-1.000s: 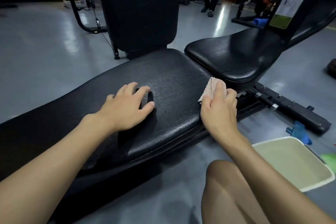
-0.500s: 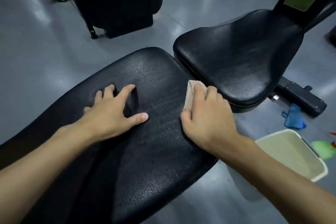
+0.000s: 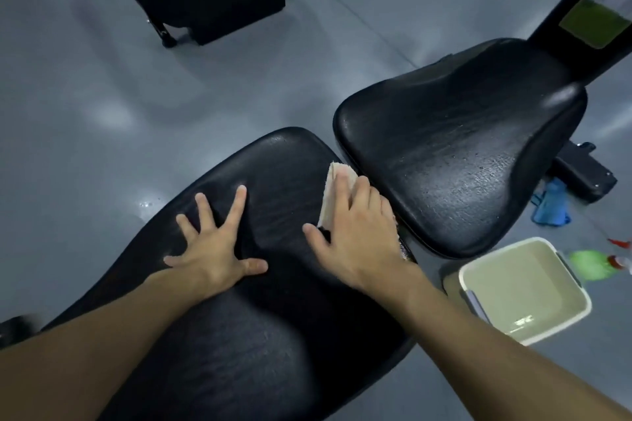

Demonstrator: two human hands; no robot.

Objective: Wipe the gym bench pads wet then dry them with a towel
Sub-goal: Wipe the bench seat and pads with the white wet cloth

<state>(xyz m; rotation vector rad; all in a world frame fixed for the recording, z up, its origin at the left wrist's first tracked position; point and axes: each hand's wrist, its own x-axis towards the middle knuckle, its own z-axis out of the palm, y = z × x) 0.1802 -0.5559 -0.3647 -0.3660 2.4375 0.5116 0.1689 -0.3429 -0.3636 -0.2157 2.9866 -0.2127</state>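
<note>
1. Presently noted: long back pad of the gym bench running from lower left toward centre; seat pad just beyond its far end, set apart by a narrow gap.
2. Left hand laid flat on the back pad, fingers spread wide, holding nothing; judged to be bracing.
3. Right hand pressed palm-down over a folded pale cloth at the far right edge of the back pad, beside the gap. Fingers extended over the fold, thumb out to the side; cloth pinned under the palm, not gripped in a fist.
4. Sheen and fine streaking visible on both pads; judged damp, wet pass likely under way, drying not yet begun.
5. Handling of cloth: soft, limp, light, probably water-laden; best kept folded and driven by flat palm pressure, otherwise liable to bunch or slide off the pad edge.
6. Handling of pads: firm cushioned vinyl, slippery when wet; bracing hand at risk of skidding.
7. Off-white basin on the floor right of the bench, blue rag and green spray bottle near it. No separate dry towel identified with certainty.
</note>
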